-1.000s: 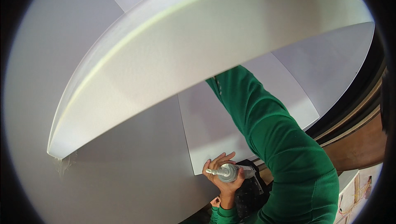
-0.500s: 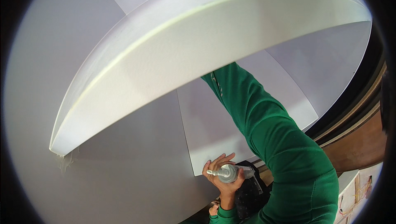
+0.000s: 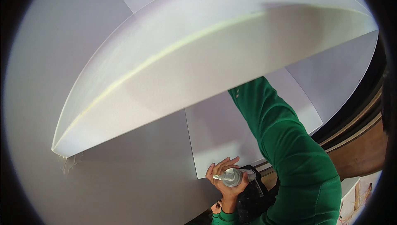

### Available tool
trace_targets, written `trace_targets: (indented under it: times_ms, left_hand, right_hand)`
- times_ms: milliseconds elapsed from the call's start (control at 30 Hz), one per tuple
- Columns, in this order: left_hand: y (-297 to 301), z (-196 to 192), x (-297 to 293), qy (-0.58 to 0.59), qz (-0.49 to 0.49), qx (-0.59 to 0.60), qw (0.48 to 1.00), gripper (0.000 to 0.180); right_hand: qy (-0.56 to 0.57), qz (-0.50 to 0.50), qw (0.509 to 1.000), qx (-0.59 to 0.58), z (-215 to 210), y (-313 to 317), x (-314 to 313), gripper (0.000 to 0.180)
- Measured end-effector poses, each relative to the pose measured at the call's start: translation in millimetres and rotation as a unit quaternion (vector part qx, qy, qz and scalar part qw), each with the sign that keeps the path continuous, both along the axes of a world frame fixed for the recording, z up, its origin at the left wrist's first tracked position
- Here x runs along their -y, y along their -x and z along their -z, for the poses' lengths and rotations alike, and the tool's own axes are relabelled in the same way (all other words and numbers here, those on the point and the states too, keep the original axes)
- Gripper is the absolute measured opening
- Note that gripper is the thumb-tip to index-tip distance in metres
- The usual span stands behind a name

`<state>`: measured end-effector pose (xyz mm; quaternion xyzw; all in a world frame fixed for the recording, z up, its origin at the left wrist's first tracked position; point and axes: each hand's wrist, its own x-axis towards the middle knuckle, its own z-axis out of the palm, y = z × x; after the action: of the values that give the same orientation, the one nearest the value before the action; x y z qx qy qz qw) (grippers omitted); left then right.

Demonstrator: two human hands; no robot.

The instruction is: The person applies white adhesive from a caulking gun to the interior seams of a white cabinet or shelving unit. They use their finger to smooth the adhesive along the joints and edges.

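Observation:
My left hand [image 3: 226, 188] is wrapped round a clear cartridge with a nozzle [image 3: 232, 177], its pale tip pointing left. The thumb presses one side of it, and the other fingers curl round the far side. A large white curved panel [image 3: 198, 72] spans the upper view, with a bright yellowish line along it. My right arm, in a green sleeve [image 3: 285, 134], reaches up behind the panel's lower edge. That edge hides my right hand and whatever it touches. Thin whitish strands [image 3: 71, 163] hang at the panel's left tip.
A grey surface [image 3: 124, 179] extends along the left and below the panel. White sheet-like panels [image 3: 231, 129] lie behind my right arm. On the right are dark curved mouldings and a brown wooden surface [image 3: 359, 148]. Thin wires [image 3: 355, 208] show at the lower right.
The view has shifted slightly, and the white panel's lower edge sits lower. My right sleeve has moved right, and a shadow now falls on the panel's right part. My left hand keeps its grip.

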<state>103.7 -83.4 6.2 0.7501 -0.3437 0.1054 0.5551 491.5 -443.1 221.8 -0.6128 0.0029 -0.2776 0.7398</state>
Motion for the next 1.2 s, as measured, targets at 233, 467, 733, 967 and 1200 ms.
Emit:
trace_targets:
  times_ms: [233, 467, 733, 967, 1200]
  left_hand:
    - [-3, 4, -1, -0.021, 0.005, 0.013, 1.000, 0.043]
    - [-2, 4, 1, -0.009, 0.015, 0.019, 1.000, 0.056]
    - [-1, 9, -7, -0.028, -0.049, 0.033, 0.998, 0.044]
    - [4, 3, 4, -0.004, -0.058, 0.080, 0.995, 0.036]
    - [23, -47, 6, 0.123, 0.129, -0.021, 0.984, 0.030]
  right_hand:
    - [0.015, 0.006, 1.000, 0.001, -1, 0, 12, 0.046]
    - [0.074, 0.044, 0.996, 0.034, -5, 25, 50, 0.044]
    - [0.124, 0.197, 0.972, -0.023, 37, 172, 66, 0.036]
    - [-0.107, 0.120, 0.987, 0.005, 27, 309, 43, 0.046]
    - [-0.199, -0.078, 0.975, 0.060, 93, 451, -110, 0.059]
